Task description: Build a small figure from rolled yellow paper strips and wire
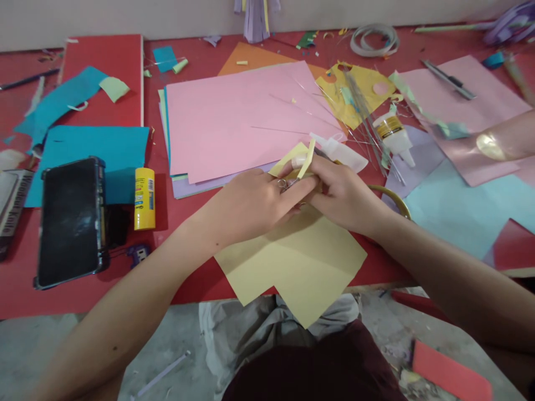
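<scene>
My left hand point(254, 201) and my right hand point(346, 192) meet above a pale yellow sheet of paper point(292, 262) with a notch in its near edge. A narrow yellow paper strip point(308, 159) stands up, pinched at the fingertips of my right hand. The fingers of my left hand are closed beside it; a thin curled wire point(283, 184) shows there, but what they grip is mostly hidden. Just behind my right hand lies a white glue bottle point(345, 154) with a pointed nozzle.
Behind my hands is a stack of pink paper point(246, 122). Loose wires point(363, 111), another glue bottle point(393, 133) and a cutter knife point(449, 79) are to the right. A phone point(71, 220) and yellow glue stick point(144, 199) stand left. Another person's arm point(507, 139) enters at right.
</scene>
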Demonstrator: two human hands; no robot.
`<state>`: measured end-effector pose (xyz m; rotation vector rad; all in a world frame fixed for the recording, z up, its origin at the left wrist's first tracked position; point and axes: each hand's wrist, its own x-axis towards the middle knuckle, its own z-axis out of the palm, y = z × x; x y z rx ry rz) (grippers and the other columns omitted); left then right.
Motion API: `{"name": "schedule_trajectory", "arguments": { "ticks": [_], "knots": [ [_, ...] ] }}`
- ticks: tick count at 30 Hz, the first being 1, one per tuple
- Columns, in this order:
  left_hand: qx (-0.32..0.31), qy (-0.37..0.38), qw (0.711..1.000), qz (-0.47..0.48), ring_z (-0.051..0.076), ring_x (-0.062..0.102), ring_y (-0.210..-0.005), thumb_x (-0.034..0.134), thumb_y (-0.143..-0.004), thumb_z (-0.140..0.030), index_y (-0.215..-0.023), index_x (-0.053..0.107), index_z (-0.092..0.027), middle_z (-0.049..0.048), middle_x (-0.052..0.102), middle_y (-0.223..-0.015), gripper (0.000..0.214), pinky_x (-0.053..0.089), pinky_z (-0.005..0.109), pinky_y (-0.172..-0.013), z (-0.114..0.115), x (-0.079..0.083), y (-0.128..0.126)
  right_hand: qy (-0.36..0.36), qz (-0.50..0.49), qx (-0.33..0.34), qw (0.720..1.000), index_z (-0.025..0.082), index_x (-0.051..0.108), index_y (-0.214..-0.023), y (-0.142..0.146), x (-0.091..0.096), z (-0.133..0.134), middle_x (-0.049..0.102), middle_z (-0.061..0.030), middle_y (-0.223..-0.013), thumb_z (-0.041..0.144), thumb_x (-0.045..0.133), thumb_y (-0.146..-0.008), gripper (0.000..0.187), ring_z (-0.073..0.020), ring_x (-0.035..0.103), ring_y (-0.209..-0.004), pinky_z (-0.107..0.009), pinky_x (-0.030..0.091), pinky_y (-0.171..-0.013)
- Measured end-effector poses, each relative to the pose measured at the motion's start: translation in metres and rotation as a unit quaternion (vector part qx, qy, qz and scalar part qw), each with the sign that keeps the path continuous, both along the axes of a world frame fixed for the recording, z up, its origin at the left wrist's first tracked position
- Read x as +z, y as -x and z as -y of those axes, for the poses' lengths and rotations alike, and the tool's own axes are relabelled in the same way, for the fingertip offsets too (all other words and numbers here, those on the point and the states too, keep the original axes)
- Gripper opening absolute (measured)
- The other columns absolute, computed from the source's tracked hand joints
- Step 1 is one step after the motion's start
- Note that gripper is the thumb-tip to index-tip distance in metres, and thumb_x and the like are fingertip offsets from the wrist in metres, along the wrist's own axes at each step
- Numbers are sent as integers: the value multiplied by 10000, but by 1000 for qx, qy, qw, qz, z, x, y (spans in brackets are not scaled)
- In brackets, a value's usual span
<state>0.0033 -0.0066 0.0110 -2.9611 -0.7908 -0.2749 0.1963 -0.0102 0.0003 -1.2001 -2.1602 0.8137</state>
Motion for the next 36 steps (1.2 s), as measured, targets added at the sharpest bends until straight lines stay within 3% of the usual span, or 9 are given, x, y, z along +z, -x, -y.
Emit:
{"name": "schedule_trajectory", "arguments": {
  "ticks": [7, 12, 15, 18, 23, 26, 31, 36],
  "knots": [
    [-27, -35, 999, 0, 195, 618, -587, 395, -986, -297, -1278, 490, -123, 74, 684, -726, 353, 446, 283, -529, -2, -1, 3, -3, -32, -1, 999, 207, 644, -1053, 1, -1, 3, 668, 2, -858, -5, 481, -695, 447, -159, 597, -755, -278, 475, -754],
    [-51, -88, 993, 65, 202, 667, -708, 434, -957, -223, -1351, 464, -167, 87, 730, -883, 399, 507, 294, -588, -1, 0, 5, -52, -92, 23, 994, 215, 652, -1006, 2, 6, 7, 664, 0, -824, -7, 435, -692, 441, -158, 601, -749, -277, 486, -729],
    [-57, -87, 989, 103, 176, 680, -870, 445, -948, -153, -1349, 476, -219, 37, 737, -945, 408, 545, 285, -726, 0, 1, 6, -84, -114, 17, 990, 214, 647, -971, 2, 11, 9, 623, 2, -724, 54, 442, -806, 308, -151, 575, -664, -283, 486, -670],
    [-91, -88, 980, 150, 170, 660, -984, 492, -921, -94, -1332, 478, -197, 26, 731, -1010, 424, 537, 307, -847, 0, 3, 7, -67, -148, -27, 986, 223, 640, -972, 3, 14, 10, 604, 2, -718, 162, 444, -932, 210, -141, 568, -645, -276, 487, -632],
    [-131, -74, 972, 179, 168, 665, -776, 521, -906, -81, -1317, 436, -135, 14, 719, -823, 424, 530, 287, -678, -4, 4, 7, 5, -222, -67, 973, 218, 637, -973, 4, 16, 9, 617, 0, -820, 222, 463, -961, 174, -97, 534, -589, -224, 477, -530],
    [-86, -18, 971, 223, 140, 647, -677, 497, -957, -186, -1371, 378, -145, -1, 700, -768, 433, 511, 253, -626, -3, 0, 7, 66, -268, -81, 958, 205, 637, -941, 5, 16, 8, 577, 11, -762, 228, 492, -946, 147, -82, 520, -547, -190, 455, -453],
    [-7, 206, 940, 271, 148, 684, -732, 469, -983, -292, -1507, 173, -181, 68, 726, -937, 613, 543, 267, -677, -2, -4, 9, 177, -348, -90, 916, 209, 635, -956, 6, 14, 5, 507, 32, -697, 248, 507, -941, 135, -68, 478, -482, -168, 447, -389],
    [21, 304, 902, 305, 169, 693, -773, 463, -986, -311, -1528, 126, -183, 84, 735, -913, 651, 547, 295, -715, -1, -3, 8, 158, -335, -93, 924, 215, 657, -975, 6, 11, 7, 525, 12, -751, 257, 490, -953, 173, -88, 552, -590, -160, 485, -435]
  ]
}}
